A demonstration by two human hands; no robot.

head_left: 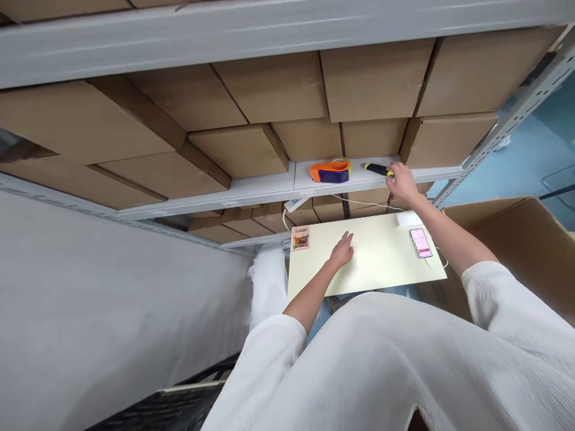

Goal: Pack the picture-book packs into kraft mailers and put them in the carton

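On the white shelf edge, my right hand [401,181] has its fingers closed on the yellow end of a black and yellow utility knife [376,169]. Left of the knife lies an orange and dark blue tape dispenser [331,172]. My left hand [342,250] is over the pale yellow board [372,263], with its fingers apart and nothing in them. A small picture card [300,238] lies at the board's left corner. Toward the right end are a phone [421,243] with a lit pink screen and a small white box [408,219].
Brown cardboard boxes [269,87] fill the grey metal rack behind the board. A large open carton [516,233] stands at the right. A white power strip [299,204] and cables hang below the shelf. At the left is a pale wall [121,287].
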